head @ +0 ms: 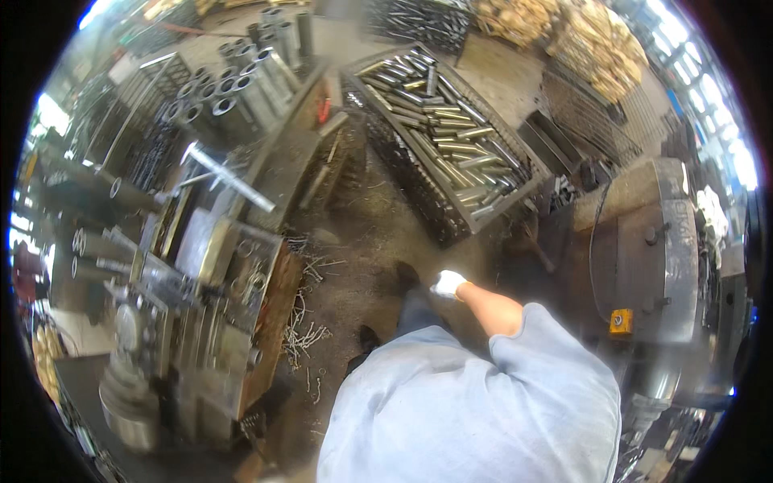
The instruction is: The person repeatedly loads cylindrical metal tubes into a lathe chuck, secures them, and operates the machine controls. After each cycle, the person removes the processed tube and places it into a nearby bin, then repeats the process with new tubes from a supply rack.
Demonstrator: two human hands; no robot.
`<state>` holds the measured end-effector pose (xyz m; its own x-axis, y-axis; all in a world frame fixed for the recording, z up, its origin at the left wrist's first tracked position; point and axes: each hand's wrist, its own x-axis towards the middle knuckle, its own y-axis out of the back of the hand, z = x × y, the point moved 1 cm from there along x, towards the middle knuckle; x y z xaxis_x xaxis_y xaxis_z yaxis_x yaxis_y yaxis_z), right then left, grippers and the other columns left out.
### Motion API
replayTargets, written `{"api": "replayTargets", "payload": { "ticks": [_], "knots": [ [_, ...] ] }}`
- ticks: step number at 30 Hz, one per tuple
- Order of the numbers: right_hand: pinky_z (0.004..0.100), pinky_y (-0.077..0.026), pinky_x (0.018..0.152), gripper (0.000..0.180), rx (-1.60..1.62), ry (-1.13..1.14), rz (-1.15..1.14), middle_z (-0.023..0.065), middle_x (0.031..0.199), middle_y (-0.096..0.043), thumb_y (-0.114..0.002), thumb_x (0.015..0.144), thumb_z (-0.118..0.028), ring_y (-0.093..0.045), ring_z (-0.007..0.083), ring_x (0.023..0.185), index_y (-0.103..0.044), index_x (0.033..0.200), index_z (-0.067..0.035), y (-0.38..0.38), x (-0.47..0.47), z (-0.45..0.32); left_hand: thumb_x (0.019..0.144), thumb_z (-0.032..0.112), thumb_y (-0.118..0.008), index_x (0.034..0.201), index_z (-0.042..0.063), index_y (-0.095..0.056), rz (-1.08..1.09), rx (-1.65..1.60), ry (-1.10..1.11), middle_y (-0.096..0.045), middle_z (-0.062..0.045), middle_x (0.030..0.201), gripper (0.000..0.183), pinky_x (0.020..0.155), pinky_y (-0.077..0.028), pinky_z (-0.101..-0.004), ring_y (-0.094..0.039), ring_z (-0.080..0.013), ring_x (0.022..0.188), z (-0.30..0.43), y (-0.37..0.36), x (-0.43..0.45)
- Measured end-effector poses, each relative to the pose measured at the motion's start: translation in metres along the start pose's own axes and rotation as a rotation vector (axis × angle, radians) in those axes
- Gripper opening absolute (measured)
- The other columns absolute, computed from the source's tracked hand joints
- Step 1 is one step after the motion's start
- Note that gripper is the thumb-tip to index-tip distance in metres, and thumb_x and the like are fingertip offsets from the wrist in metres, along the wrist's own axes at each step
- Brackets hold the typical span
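My right hand (447, 284), in a white glove, hangs low over the floor beside my leg. It looks loosely curled, but whether anything is in it cannot be told. My left hand is out of view. Ahead of me a metal bin (474, 226) holds many short metal rods or tubes (450, 130). A machine with a metal bed (259, 284) stands at the left, and a long metal bar with a cross handle (229, 175) lies across its upper part.
Metal shavings (305, 338) litter the floor (356, 278) by the left machine. Large upright metal tubes (226, 96) stand at the upper left. A machine housing with a yellow switch box (621, 321) is at the right. Filled sacks (598, 48) sit at the upper right.
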<state>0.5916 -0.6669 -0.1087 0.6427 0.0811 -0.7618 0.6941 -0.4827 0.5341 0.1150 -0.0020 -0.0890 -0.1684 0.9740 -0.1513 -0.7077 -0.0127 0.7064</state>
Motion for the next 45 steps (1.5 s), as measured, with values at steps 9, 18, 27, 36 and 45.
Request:
{"api": "replayTargets", "payload": {
  "ticks": [9,18,27,36,45],
  "knots": [
    [0.0402,-0.057,0.098,0.035,0.437,0.103,0.274,0.0177,0.117,-0.079,-0.069,0.091,-0.024,-0.075,0.0329,0.11,-0.078,0.12,-0.005,0.139,0.058,0.083,0.098,0.04,-0.064,0.141,-0.013,-0.059,-1.135,0.837,-0.593,-0.066,-0.033,0.138,0.068,0.114,-0.044,-0.0423,-0.061,-0.0429,0.133,0.175,-0.286,-0.308],
    [0.0412,-0.06,0.086,0.039,0.817,-0.437,0.4,0.0201,0.11,-0.078,-0.075,0.09,-0.025,-0.075,0.0302,0.096,-0.075,0.113,0.006,0.315,0.292,0.279,0.104,0.02,-0.066,0.124,0.004,-0.071,-1.353,0.657,-0.671,-0.075,-0.012,0.109,0.026,0.096,-0.054,-0.0361,-0.069,-0.0222,0.102,0.371,-0.4,-0.556],
    [0.058,-0.065,0.081,0.043,1.224,-0.664,0.002,0.0166,0.144,-0.063,-0.074,0.091,-0.027,-0.071,0.0423,0.103,-0.071,0.126,-0.003,0.287,0.443,0.359,0.104,0.02,-0.065,0.121,-0.002,-0.069,-1.239,1.078,-0.57,-0.073,-0.009,0.1,0.028,0.083,-0.057,-0.0339,-0.069,-0.0172,0.088,0.347,-0.4,-0.541],
    [0.05,-0.067,0.079,0.045,1.476,-0.633,-0.12,0.0205,0.137,-0.064,-0.079,0.093,-0.032,-0.074,0.0385,0.097,-0.068,0.131,-0.009,0.293,0.407,0.33,0.103,0.025,-0.065,0.127,0.002,-0.07,-1.229,1.078,-0.487,-0.076,-0.017,0.118,0.034,0.1,-0.053,-0.0407,-0.071,-0.0304,0.112,0.385,-0.441,-0.583],
    [0.0478,-0.055,0.098,0.053,0.523,-0.475,0.517,0.0241,0.117,-0.075,-0.072,0.093,-0.052,-0.07,0.0426,0.111,-0.075,0.116,-0.004,0.314,0.337,0.234,0.103,0.023,-0.067,0.126,0.003,-0.071,-1.265,0.884,-0.503,-0.076,-0.015,0.113,0.031,0.095,-0.054,-0.0352,-0.071,-0.0214,0.104,0.384,-0.43,-0.586]
  ]
}}
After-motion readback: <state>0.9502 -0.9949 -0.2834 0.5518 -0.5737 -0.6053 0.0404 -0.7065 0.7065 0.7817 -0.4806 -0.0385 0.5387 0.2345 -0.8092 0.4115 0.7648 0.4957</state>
